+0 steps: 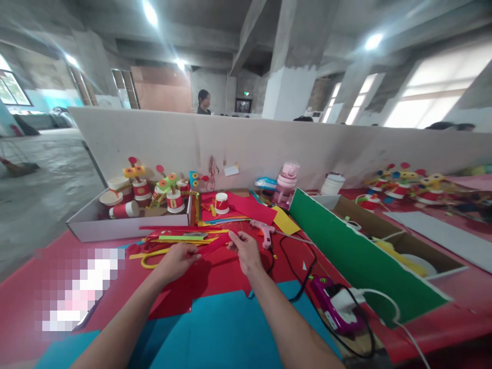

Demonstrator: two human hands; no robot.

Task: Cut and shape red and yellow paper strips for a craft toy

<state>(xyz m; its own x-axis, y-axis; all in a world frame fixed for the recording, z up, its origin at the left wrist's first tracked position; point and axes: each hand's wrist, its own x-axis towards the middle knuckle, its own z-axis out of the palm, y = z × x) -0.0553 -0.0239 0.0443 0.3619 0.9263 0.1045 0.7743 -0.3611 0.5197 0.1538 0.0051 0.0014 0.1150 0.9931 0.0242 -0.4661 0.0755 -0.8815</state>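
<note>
Between my two hands stretches a red paper strip, hard to tell from the red tabletop below it. My left hand is closed in a pinch at its left end. At the other end, my right hand pinches the strip between thumb and fingers. Yellow-handled scissors lie just left of my left hand, partly hidden by it. Coloured paper strips are piled behind them. A pink glue gun rests behind my right hand. A red-and-white paper cup stands upside down farther back.
A white box with paper-cup figures stands at the left, a green-sided box at the right. A purple power strip with cables lies right of my right arm. Blue paper covers the front. A white partition closes off the back.
</note>
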